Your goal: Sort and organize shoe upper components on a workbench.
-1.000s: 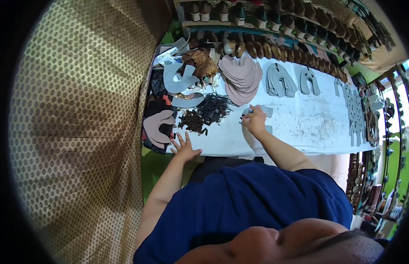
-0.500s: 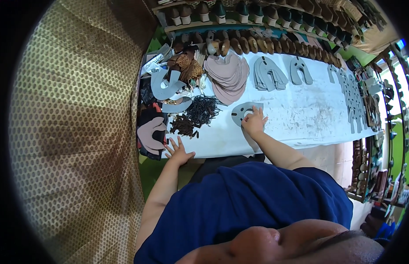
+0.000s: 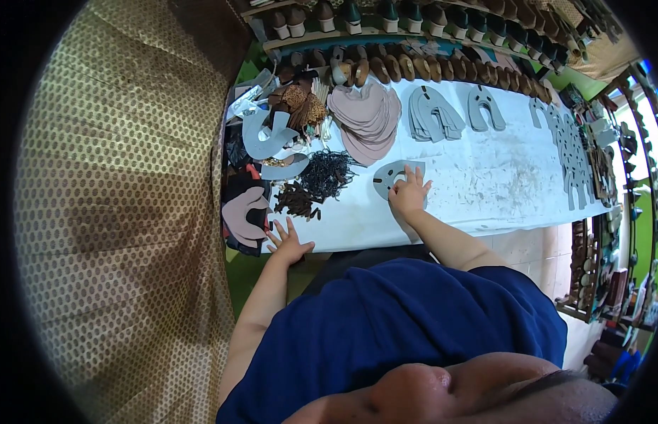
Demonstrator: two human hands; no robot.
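Observation:
My right hand (image 3: 411,194) rests on a grey U-shaped shoe-upper piece (image 3: 382,188) with small dark slots in it, lying near the front of the table. Its fingers are spread over the piece and hide part of it. At the table's front left edge, my left hand (image 3: 291,245) lies with its fingers spread, holding nothing. Just beyond that hand are a small heap of short brown strips (image 3: 296,201) and a tangle of thin black strips (image 3: 326,174). To its left lies a pink curved piece (image 3: 238,219).
A fanned stack of pink pieces (image 3: 364,116) lies far of centre, beside a grey stack (image 3: 433,116) and another grey U-shaped stack (image 3: 486,109). More grey pieces (image 3: 571,162) line the right end of the white-covered table (image 3: 477,201). Shoe lasts (image 3: 406,68) stand along the back.
The view has shifted very slightly. Both hands and the grey piece stay in place on the table.

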